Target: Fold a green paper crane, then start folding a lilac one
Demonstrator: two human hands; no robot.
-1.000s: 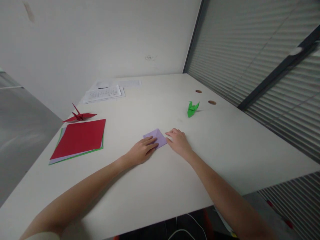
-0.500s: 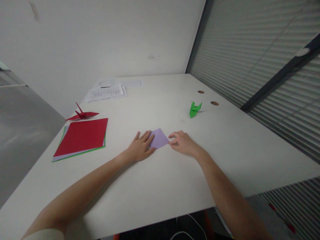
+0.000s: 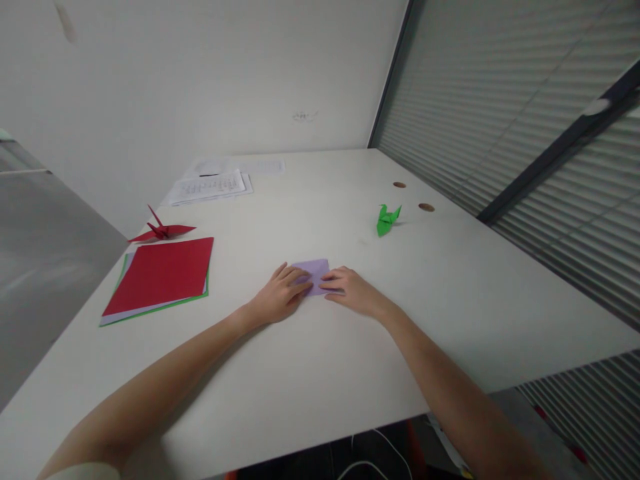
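Note:
A folded piece of purple origami paper (image 3: 316, 269) lies flat on the white table between my hands. The fingers of my left hand (image 3: 281, 291) rest stretched out over its left side. From the right, my right hand (image 3: 356, 291) lays its extended fingers on the paper's right part, covering that edge. Both hands are open, with fingertips pressing on the sheet. Parts of the paper under the fingers are hidden.
To the left lies a stack of red, purple and green paper sheets (image 3: 163, 275), with a red paper crane (image 3: 161, 231) just behind it. A green paper crane (image 3: 387, 221) stands at the right. Written papers (image 3: 213, 186) lie at the back left, and two round holes (image 3: 427, 207) pierce the table.
The purple paper has turned from a diamond to a more squared position. My right hand has moved left from its corner onto its right part; my left fingers reach further over it.

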